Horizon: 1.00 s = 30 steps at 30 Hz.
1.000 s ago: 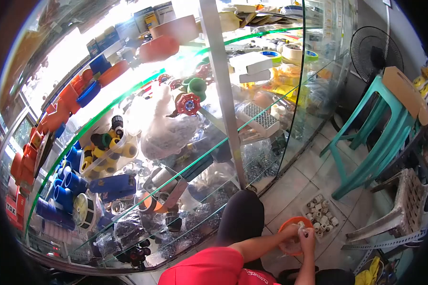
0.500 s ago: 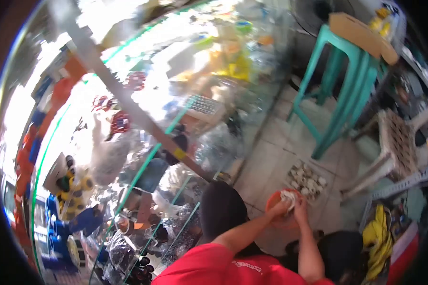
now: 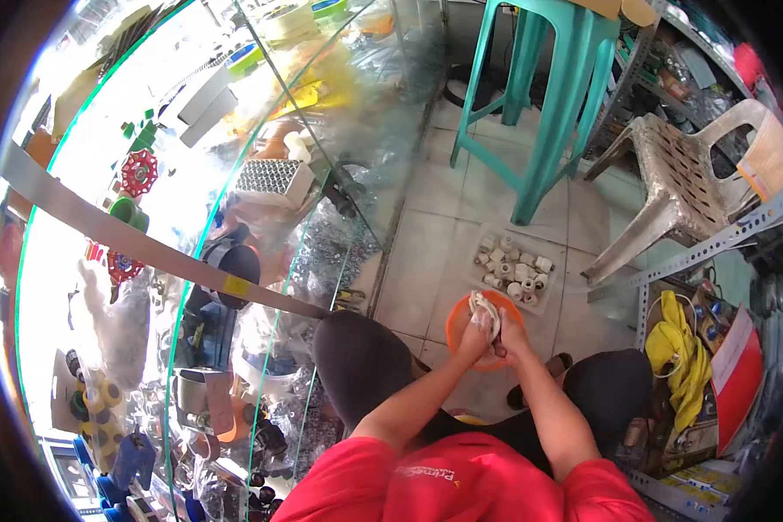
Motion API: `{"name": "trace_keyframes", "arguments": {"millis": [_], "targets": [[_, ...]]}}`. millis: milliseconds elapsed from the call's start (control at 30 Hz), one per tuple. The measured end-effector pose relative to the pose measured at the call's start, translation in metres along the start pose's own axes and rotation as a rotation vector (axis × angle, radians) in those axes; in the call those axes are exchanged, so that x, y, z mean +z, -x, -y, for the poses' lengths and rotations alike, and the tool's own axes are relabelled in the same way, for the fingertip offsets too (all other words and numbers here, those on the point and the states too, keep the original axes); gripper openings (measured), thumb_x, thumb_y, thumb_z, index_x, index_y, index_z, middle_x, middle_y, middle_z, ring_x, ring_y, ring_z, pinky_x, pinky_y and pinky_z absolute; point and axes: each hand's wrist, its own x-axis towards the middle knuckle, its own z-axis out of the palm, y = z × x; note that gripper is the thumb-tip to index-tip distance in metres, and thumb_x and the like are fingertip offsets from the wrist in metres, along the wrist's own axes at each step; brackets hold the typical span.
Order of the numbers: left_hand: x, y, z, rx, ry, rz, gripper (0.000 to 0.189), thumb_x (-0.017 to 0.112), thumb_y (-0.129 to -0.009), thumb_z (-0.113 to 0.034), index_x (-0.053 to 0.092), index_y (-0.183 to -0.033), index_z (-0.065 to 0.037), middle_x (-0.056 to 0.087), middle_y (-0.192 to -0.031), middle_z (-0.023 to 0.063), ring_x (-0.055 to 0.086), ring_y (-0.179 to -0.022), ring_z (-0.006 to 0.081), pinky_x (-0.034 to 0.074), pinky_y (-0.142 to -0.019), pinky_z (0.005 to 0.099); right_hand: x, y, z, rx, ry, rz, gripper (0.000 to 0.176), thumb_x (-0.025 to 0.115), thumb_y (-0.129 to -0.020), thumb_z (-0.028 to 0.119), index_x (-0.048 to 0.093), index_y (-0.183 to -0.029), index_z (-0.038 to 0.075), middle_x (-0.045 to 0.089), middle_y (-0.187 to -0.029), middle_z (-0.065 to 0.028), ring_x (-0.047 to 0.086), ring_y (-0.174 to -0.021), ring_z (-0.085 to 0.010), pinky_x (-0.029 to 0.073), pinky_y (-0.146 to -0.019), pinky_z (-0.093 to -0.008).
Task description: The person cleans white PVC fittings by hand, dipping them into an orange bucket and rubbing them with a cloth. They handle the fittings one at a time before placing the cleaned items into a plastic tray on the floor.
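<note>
Both hands are together over an orange basin (image 3: pixel 455 329) on the tiled floor between my knees. My left hand (image 3: pixel 476 337) is closed on a bunched white cloth (image 3: pixel 481 304). From the other side, my right hand (image 3: pixel 512 337) grips the same cloth, its fingers partly hidden by it. What else the cloth may wrap cannot be made out. Just beyond the basin, a clear shallow tray (image 3: pixel 538 306) holds several white pipe fittings (image 3: pixel 518 271).
A glass display case (image 3: pixel 261 348) crowded with hardware stands along my left. Ahead is a tall green stool (image 3: pixel 539 148). A worn plastic chair (image 3: pixel 670 165) stands to the right, near a metal shelf (image 3: pixel 722 235) and a yellow cloth (image 3: pixel 674 357).
My view has swung, so the basin and tray appear further left and the stool higher. Both hands stay at the white cloth over the basin, and my right knee now shows clearly.
</note>
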Motion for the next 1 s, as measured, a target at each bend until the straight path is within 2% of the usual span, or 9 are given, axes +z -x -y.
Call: {"name": "trace_keyframes", "arguments": {"millis": [100, 167, 267, 367, 567, 667, 767, 867, 1000], "targets": [[-0.010, -0.001, -0.023, -0.180, 0.097, -0.004, 0.040, 0.032, -0.088, -0.027, 0.041, -0.110, 0.005, 0.049, -0.104, 0.0258, 0.046, -0.100, 0.0361, 0.035, -0.086, 0.0382, -0.001, 0.018, 0.021, -0.013, 0.001, 0.022, 0.029, 0.041, -0.084, 0.034, 0.044, -0.094, 0.007, 0.055, -0.075, -0.0153, 0.055, -0.071, -0.0338, 0.042, -0.065, -0.0419], [-0.009, -0.004, -0.008, -0.217, 0.058, 0.045, 0.039, 0.033, -0.087, -0.027, 0.042, -0.107, 0.006, 0.049, -0.102, 0.0259, 0.048, -0.095, 0.0366, 0.038, -0.080, 0.0390, 0.013, 0.000, -0.019, -0.549, 0.334, -0.281, 0.028, 0.043, -0.083, 0.033, 0.044, -0.095, 0.008, 0.056, -0.076, -0.0146, 0.056, -0.071, -0.0335, 0.043, -0.065, -0.0417], [-0.006, -0.012, 0.028, -0.226, 0.025, 0.193, 0.037, 0.032, -0.087, -0.027, 0.043, -0.103, 0.005, 0.051, -0.098, 0.0250, 0.052, -0.086, 0.0368, 0.042, -0.070, 0.0404, 0.010, 0.043, 0.026, -0.651, 0.576, -0.185, 0.030, 0.046, -0.082, 0.033, 0.043, -0.096, 0.007, 0.057, -0.080, -0.0150, 0.056, -0.073, -0.0339, 0.043, -0.067, -0.0417], [-0.012, -0.013, 0.008, -0.151, -0.143, 0.181, 0.038, 0.031, -0.087, -0.029, 0.044, -0.100, 0.004, 0.054, -0.092, 0.0244, 0.053, -0.079, 0.0379, 0.043, -0.065, 0.0415, 0.008, 0.027, 0.009, -0.565, 0.505, -0.185, 0.031, 0.043, -0.083, 0.034, 0.042, -0.096, 0.005, 0.058, -0.087, -0.0141, 0.056, -0.078, -0.0324, 0.043, -0.069, -0.0412], [-0.001, 0.001, -0.026, 0.258, -0.125, -0.208, 0.042, 0.026, -0.089, -0.033, 0.048, -0.099, 0.001, 0.055, -0.083, 0.0245, 0.055, -0.071, 0.0379, 0.043, -0.064, 0.0438, 0.006, 0.012, 0.007, 0.139, -0.217, -0.038, 0.036, 0.038, -0.086, 0.033, 0.045, -0.106, 0.004, 0.057, -0.092, -0.0149, 0.053, -0.088, -0.0295, 0.040, -0.078, -0.0374], [0.005, 0.001, 0.001, -0.162, -0.101, -0.065, 0.043, 0.025, -0.090, -0.031, 0.050, -0.097, 0.002, 0.057, -0.083, 0.0216, 0.056, -0.072, 0.0346, 0.043, -0.065, 0.0436, 0.018, -0.022, -0.044, -0.390, -0.036, -0.186, 0.032, 0.037, -0.087, 0.033, 0.052, -0.092, 0.005, 0.056, -0.082, -0.0094, 0.054, -0.076, -0.0219, 0.043, -0.070, -0.0326], [-0.009, -0.006, -0.009, -0.291, -0.093, -0.006, 0.041, 0.027, -0.090, -0.030, 0.052, -0.095, 0.002, 0.058, -0.082, 0.0169, 0.057, -0.073, 0.0296, 0.044, -0.065, 0.0403, 0.023, -0.013, -0.035, -0.450, 0.145, -0.330, 0.032, 0.040, -0.086, 0.032, 0.051, -0.089, 0.001, 0.055, -0.085, -0.0105, 0.054, -0.079, -0.0217, 0.042, -0.072, -0.0332], [-0.011, -0.010, 0.001, -0.493, 0.449, -0.042, 0.037, 0.029, -0.090, -0.030, 0.053, -0.094, -0.001, 0.058, -0.083, 0.0116, 0.057, -0.075, 0.0243, 0.046, -0.066, 0.0353, 0.016, 0.016, 0.001, -0.657, 0.441, -0.277, 0.032, 0.043, -0.085, 0.031, 0.050, -0.086, 0.000, 0.055, -0.086, -0.0109, 0.054, -0.080, -0.0216, 0.041, -0.072, -0.0335], [-0.020, -0.013, -0.004, -0.772, 1.146, 0.043, 0.033, 0.032, -0.090, -0.031, 0.053, -0.097, -0.006, 0.058, -0.089, 0.0081, 0.057, -0.079, 0.0208, 0.047, -0.072, 0.0347, 0.000, -0.005, 0.001, -0.474, 0.162, -0.197, 0.031, 0.045, -0.084, 0.033, 0.050, -0.086, 0.003, 0.053, -0.071, -0.0084, 0.054, -0.069, -0.0233, 0.042, -0.066, -0.0340]]}}
